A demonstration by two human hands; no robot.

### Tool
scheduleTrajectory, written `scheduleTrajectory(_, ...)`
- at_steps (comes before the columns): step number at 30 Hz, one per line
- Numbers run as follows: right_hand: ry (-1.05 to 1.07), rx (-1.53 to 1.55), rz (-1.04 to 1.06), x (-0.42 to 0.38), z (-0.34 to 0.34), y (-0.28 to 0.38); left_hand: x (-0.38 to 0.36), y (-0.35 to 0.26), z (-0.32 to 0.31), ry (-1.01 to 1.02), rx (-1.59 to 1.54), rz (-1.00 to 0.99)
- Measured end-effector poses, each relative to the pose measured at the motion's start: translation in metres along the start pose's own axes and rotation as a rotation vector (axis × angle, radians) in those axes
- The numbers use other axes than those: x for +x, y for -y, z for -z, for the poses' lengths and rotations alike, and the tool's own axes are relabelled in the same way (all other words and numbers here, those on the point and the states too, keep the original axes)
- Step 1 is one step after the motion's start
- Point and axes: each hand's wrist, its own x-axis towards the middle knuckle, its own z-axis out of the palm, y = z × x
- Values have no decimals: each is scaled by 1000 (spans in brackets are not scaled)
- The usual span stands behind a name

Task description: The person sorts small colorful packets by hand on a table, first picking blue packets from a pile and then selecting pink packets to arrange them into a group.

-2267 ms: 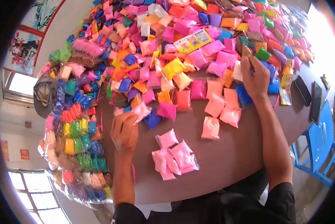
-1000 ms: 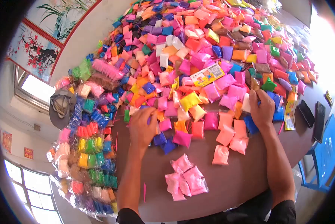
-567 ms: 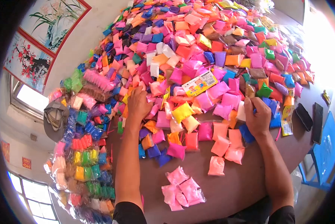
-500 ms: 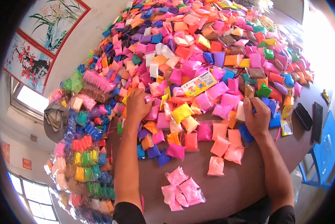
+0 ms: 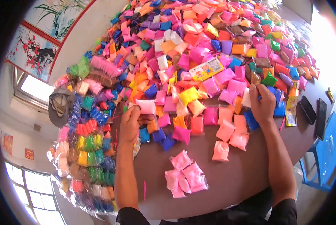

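Observation:
My left hand (image 5: 131,122) pinches a light pink packet (image 5: 146,107) between thumb and fingers, at the near left edge of a big heap of small coloured packets. On the right, my right hand (image 5: 263,104) is closed, its thumb and finger pressed together at the lower end of a brown packet (image 5: 255,78). Below and between the hands, several pink packets (image 5: 196,177) lie in a small separate group on the brown table (image 5: 228,187). A yellow printed card (image 5: 206,69) rests on the heap. Close to my right hand lies a blue packet (image 5: 251,120).
Bundled clear bags of coloured packets (image 5: 89,144) line the left side, with a grey cap (image 5: 60,107) beside them. To the right are a second yellow card (image 5: 291,111), black trays (image 5: 307,109) and a blue stool (image 5: 327,150).
My left hand has drawn back from the heap towards me, now with the light pink packet in its fingers. My right hand keeps its place at the brown packet; the view has shifted slightly.

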Motion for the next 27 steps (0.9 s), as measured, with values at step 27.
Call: scheduleTrajectory(27, 44, -19, -106, -3, -3, -14, -147, 27, -16, -10, 624, 203)
